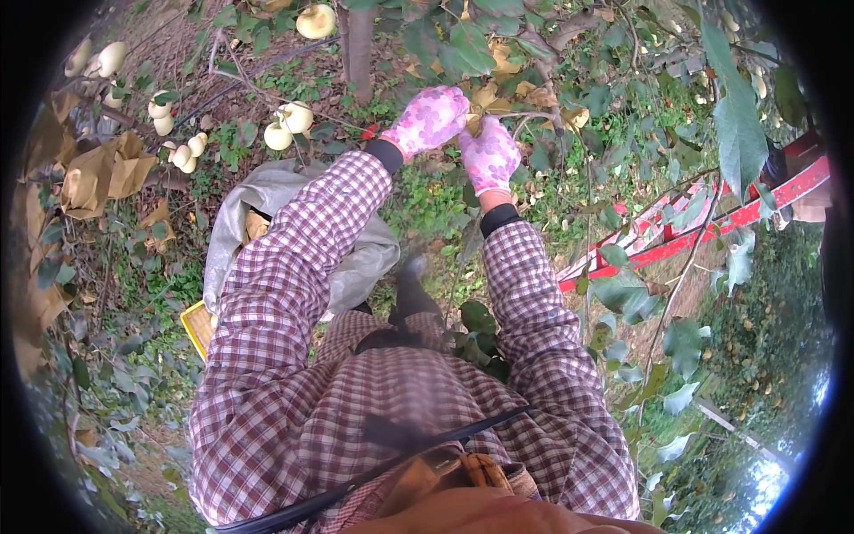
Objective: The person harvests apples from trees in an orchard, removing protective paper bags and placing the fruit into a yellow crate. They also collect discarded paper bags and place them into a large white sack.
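My hands wear pink gloves with a purple flower pattern and meet among the branches at the upper middle. My left hand (429, 122) is closed, its fingers curled against a crumpled yellow-brown paper bag (484, 98). Just to the right, my right hand (491, 158) is also closed, pinching the lower part of the same bag. The fingertips are partly hidden, and whatever the bag has inside cannot be seen. A thin branch (525, 115) runs from beside the bag to the right.
Pale apples (295, 117) hang at the left and top. Brown paper bags (107, 173) hang at far left. Below my left arm are a grey sack (365, 258) and a yellow crate (197, 327). A red ladder (712, 222) leans at right, with leafy twigs before it.
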The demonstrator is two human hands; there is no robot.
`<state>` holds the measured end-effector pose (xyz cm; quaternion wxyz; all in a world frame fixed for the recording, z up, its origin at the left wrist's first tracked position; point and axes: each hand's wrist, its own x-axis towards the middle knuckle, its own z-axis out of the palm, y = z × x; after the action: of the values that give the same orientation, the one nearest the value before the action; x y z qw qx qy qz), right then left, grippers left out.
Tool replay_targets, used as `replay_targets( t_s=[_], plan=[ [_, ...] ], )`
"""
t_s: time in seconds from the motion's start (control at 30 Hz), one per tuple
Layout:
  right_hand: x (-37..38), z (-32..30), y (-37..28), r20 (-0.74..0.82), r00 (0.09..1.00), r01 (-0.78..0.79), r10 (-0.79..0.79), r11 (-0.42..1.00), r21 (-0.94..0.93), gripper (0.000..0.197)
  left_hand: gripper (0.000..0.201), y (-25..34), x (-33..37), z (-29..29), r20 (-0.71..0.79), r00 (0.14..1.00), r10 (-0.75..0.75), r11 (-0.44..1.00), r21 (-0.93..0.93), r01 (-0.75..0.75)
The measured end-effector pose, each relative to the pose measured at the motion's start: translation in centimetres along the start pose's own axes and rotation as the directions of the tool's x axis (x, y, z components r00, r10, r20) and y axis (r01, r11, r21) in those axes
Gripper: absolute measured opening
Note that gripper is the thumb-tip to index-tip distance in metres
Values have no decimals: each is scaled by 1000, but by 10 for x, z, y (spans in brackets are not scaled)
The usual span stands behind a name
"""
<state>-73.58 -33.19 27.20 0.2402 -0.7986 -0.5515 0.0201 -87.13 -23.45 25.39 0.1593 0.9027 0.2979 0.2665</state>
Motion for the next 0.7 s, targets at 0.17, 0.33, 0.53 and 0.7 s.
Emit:
replay_targets(
  t_s=[0.17, 0.33, 0.53, 0.7],
  plan=[
    [7, 12, 8, -11, 1000, -8, 9, 991, 135, 19, 22, 0, 5, -6, 70, 997, 31, 999, 13, -32],
    [10, 5, 5, 100, 994, -71, 54, 981, 179, 24, 18, -4, 12, -9, 204, 976, 77, 983, 149, -109],
    [22, 7, 9, 112, 989, 85, -93, 994, 72, 21, 21, -7, 17, -7, 137, 982, 127, 962, 223, -155],
    [18, 14, 22, 2, 968, 250, -250, 966, 60, 17, 29, -20, 32, -2, 45, 954, -296, 955, 22, 295]
  ],
)
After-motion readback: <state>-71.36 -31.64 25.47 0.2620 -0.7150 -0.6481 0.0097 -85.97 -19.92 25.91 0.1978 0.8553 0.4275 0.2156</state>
